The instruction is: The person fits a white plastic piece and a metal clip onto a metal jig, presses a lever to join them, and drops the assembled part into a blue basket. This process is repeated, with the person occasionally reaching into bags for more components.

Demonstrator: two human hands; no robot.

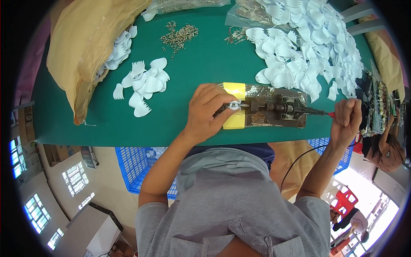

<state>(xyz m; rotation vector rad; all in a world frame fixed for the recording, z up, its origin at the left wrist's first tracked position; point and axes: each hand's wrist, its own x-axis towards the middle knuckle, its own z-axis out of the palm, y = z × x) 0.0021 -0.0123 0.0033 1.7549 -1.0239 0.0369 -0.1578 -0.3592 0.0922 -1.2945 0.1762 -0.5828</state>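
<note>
My left hand (202,115) pinches a small white plastic claw hair clip (233,105) between thumb and fingers. The clip sits against the pin end of a dark metal push clamp (287,107), mostly covered by my fingers. This clamp lies sideways on a base plate, with yellow tape (234,122) across its left end. My right hand (346,120) is closed at the clamp lever's red-tipped handle (331,115), at the right end. Loose white comb-toothed clip halves (147,81) lie beyond my left hand.
A large heap of white clip halves (295,55) covers the far right of the green table (201,55). Small metal springs (180,37) and thin pins (236,36) lie at the back. A brown sack (85,47) spills clip halves at left. Blue baskets (128,171) stand below the table's near edge.
</note>
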